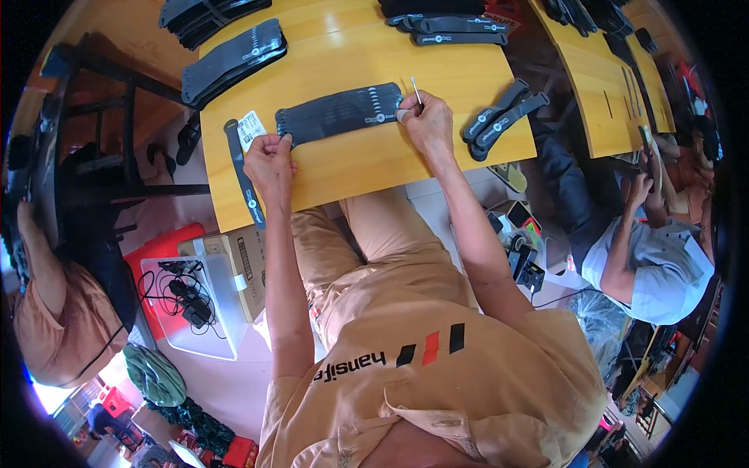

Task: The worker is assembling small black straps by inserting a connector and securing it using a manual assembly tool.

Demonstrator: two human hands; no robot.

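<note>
A row of overlapping flat black straps (339,114) with pale print near one end lies across the wooden table in front of me. At its left end, my left hand (270,169) pinches the edge between thumb and fingers. My right hand (431,129) is closed at the right end, its thumb against the straps. From that same hand a slim tool (415,88) with a pale, thin shaft sticks up; its exact kind is unclear. Beside my left hand lie a white printed label (250,128) and a single black strap (244,175).
Strap stacks lie at the table's far left (234,62) and far right (460,31); a smaller pile (503,118) is at the right. Below left stands a clear bin (226,312) with cables beside a cardboard box (248,265). Co-workers sit at both sides, one in a light-blue shirt (655,273).
</note>
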